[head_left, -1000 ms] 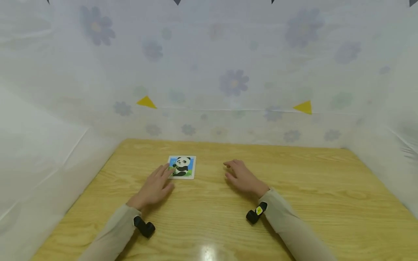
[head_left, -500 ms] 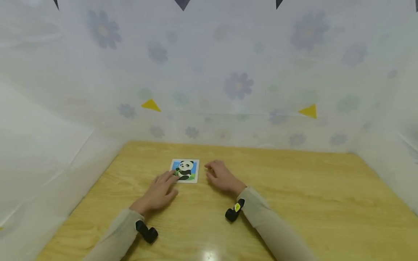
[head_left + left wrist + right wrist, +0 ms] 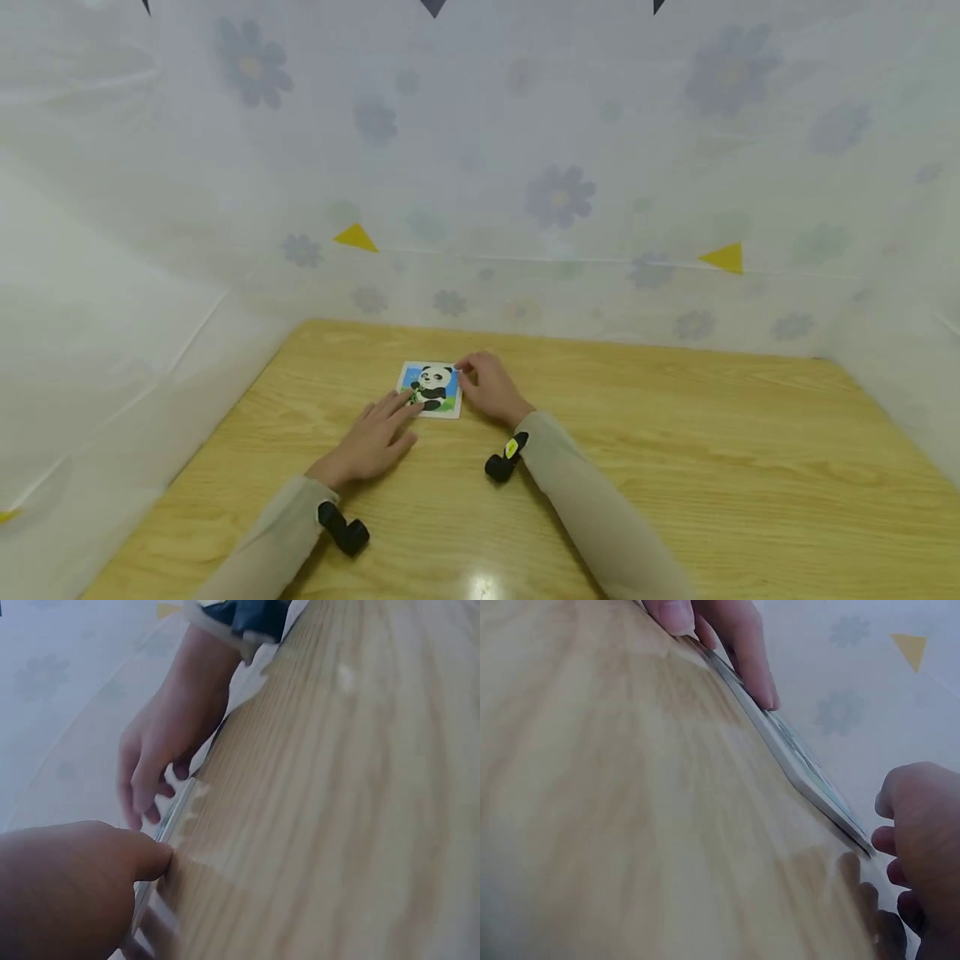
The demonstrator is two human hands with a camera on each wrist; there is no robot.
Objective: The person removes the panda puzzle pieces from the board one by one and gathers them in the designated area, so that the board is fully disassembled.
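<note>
The panda card (image 3: 431, 389) lies flat on the table (image 3: 675, 467), near its far edge. The left hand (image 3: 371, 443), fingers straight, touches the card's near-left corner. The right hand (image 3: 489, 388) (fingers curled) rests at the card's right edge.

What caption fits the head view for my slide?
Two hands meet at a panda picture board on a wooden table: left hand touching, right hand beside.
</note>
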